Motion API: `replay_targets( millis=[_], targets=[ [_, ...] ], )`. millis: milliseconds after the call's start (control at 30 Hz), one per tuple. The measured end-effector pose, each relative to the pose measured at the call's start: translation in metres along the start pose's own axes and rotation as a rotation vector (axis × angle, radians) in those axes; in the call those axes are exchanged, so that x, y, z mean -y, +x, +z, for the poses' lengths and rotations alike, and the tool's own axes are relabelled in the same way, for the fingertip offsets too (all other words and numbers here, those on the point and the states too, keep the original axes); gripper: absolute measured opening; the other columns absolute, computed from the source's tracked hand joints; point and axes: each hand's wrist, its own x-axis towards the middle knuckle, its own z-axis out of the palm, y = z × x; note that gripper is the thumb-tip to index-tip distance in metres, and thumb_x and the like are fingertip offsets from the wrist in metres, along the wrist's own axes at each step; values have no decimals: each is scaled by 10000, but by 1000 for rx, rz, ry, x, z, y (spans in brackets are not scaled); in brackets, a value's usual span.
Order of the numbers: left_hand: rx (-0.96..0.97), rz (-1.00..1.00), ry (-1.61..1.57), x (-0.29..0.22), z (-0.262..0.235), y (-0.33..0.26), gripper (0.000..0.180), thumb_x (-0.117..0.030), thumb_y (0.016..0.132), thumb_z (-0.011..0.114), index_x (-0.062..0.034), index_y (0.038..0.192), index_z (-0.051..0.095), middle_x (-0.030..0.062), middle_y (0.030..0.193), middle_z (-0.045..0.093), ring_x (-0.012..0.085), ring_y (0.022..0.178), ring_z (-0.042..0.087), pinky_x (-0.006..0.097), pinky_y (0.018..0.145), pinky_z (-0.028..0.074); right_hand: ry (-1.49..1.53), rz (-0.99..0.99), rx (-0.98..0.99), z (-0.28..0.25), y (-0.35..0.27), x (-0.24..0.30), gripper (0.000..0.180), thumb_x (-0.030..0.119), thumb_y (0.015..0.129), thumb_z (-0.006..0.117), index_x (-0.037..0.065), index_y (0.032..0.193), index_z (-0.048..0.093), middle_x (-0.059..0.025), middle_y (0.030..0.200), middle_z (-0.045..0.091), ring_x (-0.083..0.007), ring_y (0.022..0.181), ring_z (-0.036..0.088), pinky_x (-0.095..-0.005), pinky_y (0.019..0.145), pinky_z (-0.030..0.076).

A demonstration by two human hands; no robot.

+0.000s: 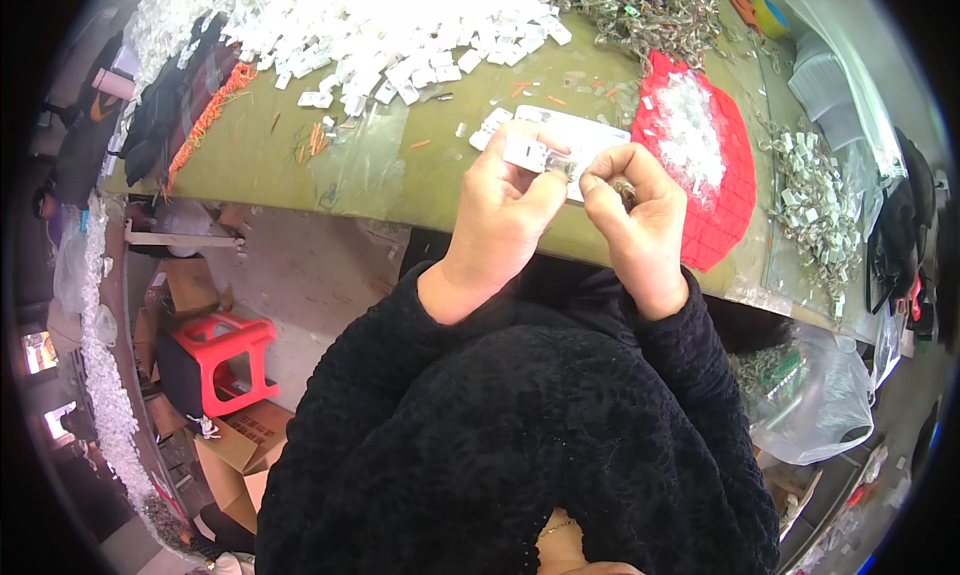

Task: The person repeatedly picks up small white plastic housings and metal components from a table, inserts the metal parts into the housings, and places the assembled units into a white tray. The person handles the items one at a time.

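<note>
My left hand [495, 215] is closed around a small white plastic housing [524, 153], gripped between thumb and fingers near the table's front edge. Close on its right, my right hand [645, 220] is pinched at the housing's end. A small brownish, wire-like bundle [624, 191] shows within the curled right fingers; its exact kind is too small to make out. Just behind both hands lies a flat white rectangular piece [590, 130], partly covered by them. A few more white housings [488, 130] rest to the left of it.
A big heap of white plastic housings [400, 60] spreads over the back left of the green table [330, 180]. Red cloth [728, 175] with clear bits lies at right. Tangled wired parts [660, 20] pile behind it, others [818, 210] far right. A red stool [225, 360] stands below left.
</note>
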Motion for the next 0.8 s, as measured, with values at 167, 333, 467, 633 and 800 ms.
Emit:
replay_targets(
  millis=[167,333,467,633,800],
  targets=[
    [54,-50,-160,-4,-19,-5,146,-16,907,519,-47,1048,544,32,716,545,70,467,419,235,412,344,178,257,42,12,4,-1,45,69,864,609,25,871,605,44,689,535,-16,602,415,-201,526,332],
    [168,-282,-586,1,-44,-5,169,-66,930,533,-38,1096,554,37,751,574,74,479,441,231,406,366,510,482,151,25,1,-6,58,86,886,586,34,861,580,53,669,502,-30,536,377,-211,489,286],
    [169,-301,-624,4,-63,-11,265,-135,946,590,-14,1179,554,39,805,595,80,510,472,239,404,387,549,365,279,36,-10,-5,109,122,932,605,22,949,564,-29,821,594,-111,651,540,-253,615,447],
    [127,-200,-458,-8,-105,-18,362,-174,941,635,45,1212,537,77,915,608,103,586,528,240,406,429,-240,9,179,15,12,-7,275,148,1005,519,-10,1230,507,-93,1105,628,-143,1007,607,-284,842,474],
    [187,-201,-515,-4,-123,-12,368,-141,944,622,94,1200,503,223,1078,616,135,598,582,227,388,497,-639,-249,166,4,65,-35,146,62,875,644,23,1012,616,-147,920,656,-305,846,643,-378,742,508]
  ],
)
